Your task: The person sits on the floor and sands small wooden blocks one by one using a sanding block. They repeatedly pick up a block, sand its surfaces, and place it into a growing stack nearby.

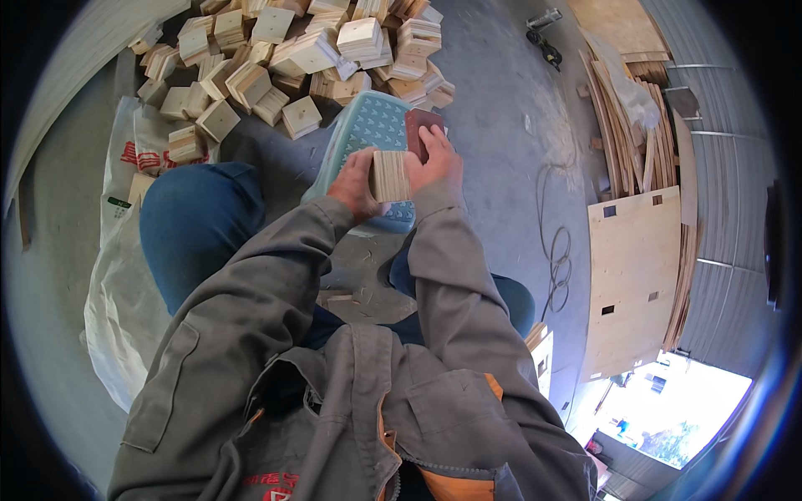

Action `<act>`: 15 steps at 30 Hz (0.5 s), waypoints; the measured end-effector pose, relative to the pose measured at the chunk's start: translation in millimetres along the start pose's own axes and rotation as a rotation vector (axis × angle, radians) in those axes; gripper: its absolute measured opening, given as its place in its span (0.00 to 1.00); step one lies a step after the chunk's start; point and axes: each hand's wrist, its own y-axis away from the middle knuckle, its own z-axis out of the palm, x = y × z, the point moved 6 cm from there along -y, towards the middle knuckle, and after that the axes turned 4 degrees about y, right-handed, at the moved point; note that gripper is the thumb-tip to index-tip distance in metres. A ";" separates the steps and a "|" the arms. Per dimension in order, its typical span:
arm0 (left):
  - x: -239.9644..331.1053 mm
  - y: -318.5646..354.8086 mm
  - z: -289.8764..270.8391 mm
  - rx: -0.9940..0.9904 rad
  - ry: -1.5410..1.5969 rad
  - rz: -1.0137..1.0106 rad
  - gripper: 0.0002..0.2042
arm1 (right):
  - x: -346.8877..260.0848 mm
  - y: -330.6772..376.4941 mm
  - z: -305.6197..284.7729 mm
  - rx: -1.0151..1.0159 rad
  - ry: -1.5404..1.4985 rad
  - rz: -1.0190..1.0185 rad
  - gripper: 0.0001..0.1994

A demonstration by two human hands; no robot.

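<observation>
A small square plywood block (390, 177), its layered edge facing up, is between my hands. My left hand (357, 184) is closed round its left side. My right hand (438, 162) touches the block's right side and has its fingers closed over a flat reddish-brown pad (423, 124), which looks like a sanding block. Both hands are above a pale blue-green plastic stool (378, 125) with a raised pattern on its top. Part of the stool's near half is hidden by the hands and the block.
A heap of plywood blocks (271, 63) lies beyond the stool. A white plastic sack (117, 288) is by my left knee. To the right, a cable (558, 259) lies on the grey floor, and plywood sheets (632, 275) lean near the corrugated wall (731, 192).
</observation>
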 end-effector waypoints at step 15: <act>0.1 -0.1 1.2 0.017 -0.002 -0.009 0.48 | 7.2 170.7 -29.7 0.096 -0.061 -0.170 0.33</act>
